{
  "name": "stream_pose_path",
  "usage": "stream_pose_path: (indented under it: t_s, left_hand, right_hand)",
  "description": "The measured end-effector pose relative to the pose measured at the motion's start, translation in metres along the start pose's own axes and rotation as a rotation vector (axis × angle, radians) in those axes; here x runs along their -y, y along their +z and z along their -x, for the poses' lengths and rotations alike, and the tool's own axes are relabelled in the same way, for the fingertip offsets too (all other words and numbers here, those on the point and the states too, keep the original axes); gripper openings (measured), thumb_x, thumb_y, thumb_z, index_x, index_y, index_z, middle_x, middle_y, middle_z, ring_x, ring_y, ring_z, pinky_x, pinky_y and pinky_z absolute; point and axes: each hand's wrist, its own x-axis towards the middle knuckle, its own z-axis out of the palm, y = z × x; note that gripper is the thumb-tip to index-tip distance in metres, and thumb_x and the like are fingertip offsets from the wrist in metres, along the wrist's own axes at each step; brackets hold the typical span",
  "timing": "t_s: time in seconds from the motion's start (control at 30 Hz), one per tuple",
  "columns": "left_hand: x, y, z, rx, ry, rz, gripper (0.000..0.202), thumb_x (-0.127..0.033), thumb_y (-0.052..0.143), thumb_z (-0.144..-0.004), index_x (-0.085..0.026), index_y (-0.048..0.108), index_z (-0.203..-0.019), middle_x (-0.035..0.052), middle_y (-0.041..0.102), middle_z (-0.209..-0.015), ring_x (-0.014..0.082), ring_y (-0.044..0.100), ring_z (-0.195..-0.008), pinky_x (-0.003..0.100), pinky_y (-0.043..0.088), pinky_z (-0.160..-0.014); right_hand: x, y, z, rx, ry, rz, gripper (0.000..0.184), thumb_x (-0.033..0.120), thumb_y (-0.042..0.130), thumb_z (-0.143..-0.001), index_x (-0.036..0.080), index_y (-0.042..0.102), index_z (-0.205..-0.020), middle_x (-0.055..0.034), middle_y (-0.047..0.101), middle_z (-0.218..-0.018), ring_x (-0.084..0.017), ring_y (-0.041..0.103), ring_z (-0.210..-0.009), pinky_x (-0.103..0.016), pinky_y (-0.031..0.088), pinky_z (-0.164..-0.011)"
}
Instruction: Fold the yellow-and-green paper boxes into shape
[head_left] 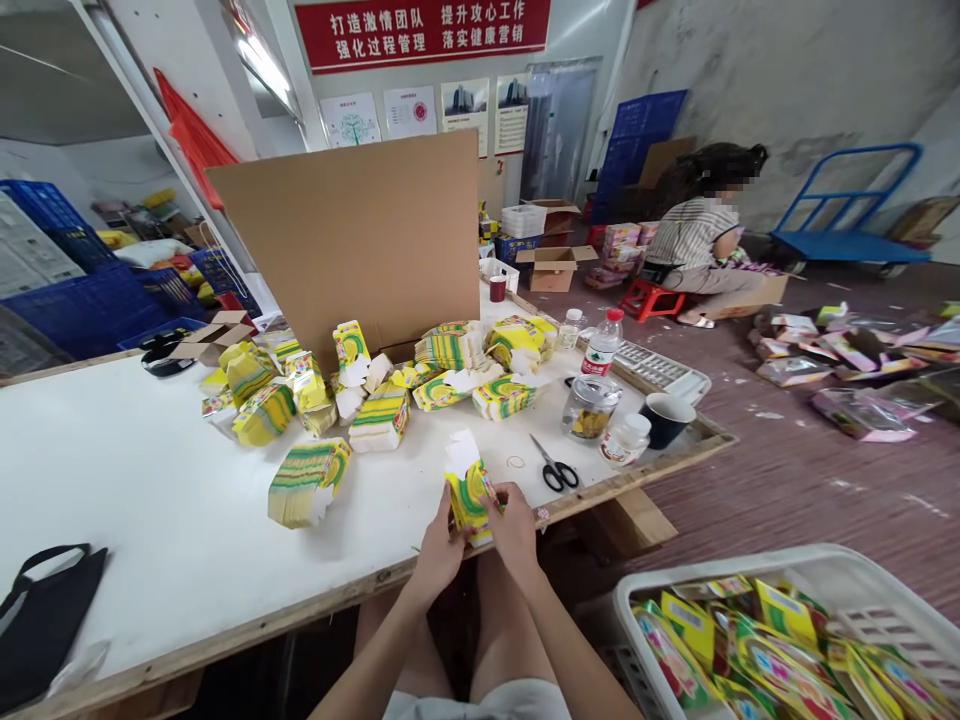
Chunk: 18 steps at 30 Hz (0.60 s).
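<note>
At the table's front edge I hold a yellow and green carton (pixel 469 492) upright between both hands, its white flap standing up at the top. My left hand (pixel 444 540) grips its left side, and my right hand (pixel 514 525) grips the right side. Just beyond lie bundles of flat yellow-green cartons, among them one stack (pixel 307 483) to the left and another (pixel 380 417) further back. Black-handled scissors (pixel 556 468) rest to the right of my right hand, with a thin rubber band (pixel 515 462) beside them.
On the right of the table stand a glass jar (pixel 591 408), a white bottle (pixel 625 440), a dark cup (pixel 667 420) and a red-capped water bottle (pixel 604 345). A white basket (pixel 626 600) of filled cartons sits lower right. A cardboard sheet (pixel 360 240) stands behind; a person (pixel 697 235) sits beyond.
</note>
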Motion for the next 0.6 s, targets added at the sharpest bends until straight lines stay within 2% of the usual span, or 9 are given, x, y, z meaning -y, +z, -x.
stream_pose_path:
  t_s: [0.1, 0.2, 0.33, 0.43, 0.5, 0.53, 0.6]
  left_hand:
    - [-0.005, 0.002, 0.002, 0.010, 0.062, -0.054, 0.082, -0.018, 0.057, -0.081, -0.020, 0.018, -0.153, 0.0100, 0.043, -0.152, 0.0268, 0.045, -0.134, 0.041, 0.034, -0.111]
    - [-0.006, 0.003, 0.004, 0.004, 0.097, -0.088, 0.072, -0.020, 0.060, -0.079, -0.021, 0.036, -0.147, 0.0099, 0.046, -0.150, 0.0294, 0.042, -0.136, 0.043, 0.028, -0.114]
    - [-0.011, 0.000, 0.005, -0.016, 0.103, -0.063, 0.064, -0.026, 0.066, -0.077, -0.018, 0.051, -0.138, 0.0153, 0.052, -0.143, 0.0343, 0.043, -0.133, 0.047, 0.025, -0.115]
    - [-0.022, -0.003, 0.009, -0.060, 0.117, 0.020, 0.069, -0.035, 0.070, -0.077, -0.016, 0.048, -0.140, 0.0152, 0.038, -0.154, 0.0336, 0.019, -0.147, 0.047, 0.008, -0.120]
    - [-0.034, -0.004, 0.015, -0.044, 0.130, 0.116, 0.071, -0.044, 0.067, -0.080, -0.018, 0.044, -0.142, 0.0134, 0.031, -0.158, 0.0317, 0.012, -0.149, 0.047, 0.007, -0.121]
    - [-0.042, -0.004, 0.018, -0.008, 0.136, 0.176, 0.070, -0.049, 0.065, -0.081, -0.019, 0.045, -0.141, 0.0132, 0.033, -0.157, 0.0318, 0.019, -0.147, 0.047, 0.014, -0.120]
    - [-0.057, -0.002, 0.026, 0.103, 0.140, 0.303, 0.066, -0.056, 0.061, -0.082, -0.020, 0.051, -0.136, 0.0149, 0.048, -0.148, 0.0333, 0.040, -0.138, 0.048, 0.031, -0.114]
  right_hand:
    - [-0.001, -0.003, -0.002, -0.038, 0.006, -0.031, 0.019, 0.036, 0.054, -0.078, 0.020, 0.062, -0.078, -0.0102, 0.072, -0.080, -0.029, 0.067, -0.080, -0.036, 0.048, -0.074]
    - [0.000, -0.007, -0.005, -0.042, 0.010, -0.077, 0.018, 0.037, 0.055, -0.076, 0.022, 0.061, -0.069, -0.0075, 0.070, -0.070, -0.028, 0.065, -0.073, -0.037, 0.047, -0.070]
    - [0.002, -0.018, -0.009, -0.088, 0.028, -0.182, 0.023, 0.043, 0.058, -0.073, 0.020, 0.063, -0.072, -0.0107, 0.071, -0.080, -0.030, 0.064, -0.081, -0.039, 0.046, -0.076]
    - [0.006, -0.034, -0.005, -0.076, 0.052, -0.322, 0.041, 0.057, 0.056, -0.075, 0.017, 0.066, -0.079, -0.0127, 0.072, -0.082, -0.030, 0.064, -0.079, -0.040, 0.049, -0.074]
    - [0.011, -0.045, 0.003, -0.008, 0.061, -0.433, 0.051, 0.065, 0.057, -0.074, 0.016, 0.068, -0.083, -0.0119, 0.074, -0.080, -0.028, 0.066, -0.074, -0.038, 0.052, -0.069]
    - [0.014, -0.050, 0.010, 0.030, 0.061, -0.478, 0.054, 0.067, 0.059, -0.073, 0.016, 0.068, -0.085, -0.0109, 0.074, -0.079, -0.027, 0.067, -0.073, -0.038, 0.053, -0.068]
    - [0.023, -0.055, 0.026, 0.102, 0.085, -0.588, 0.055, 0.067, 0.067, -0.069, 0.016, 0.068, -0.091, -0.0086, 0.075, -0.077, -0.026, 0.069, -0.071, -0.036, 0.055, -0.067]
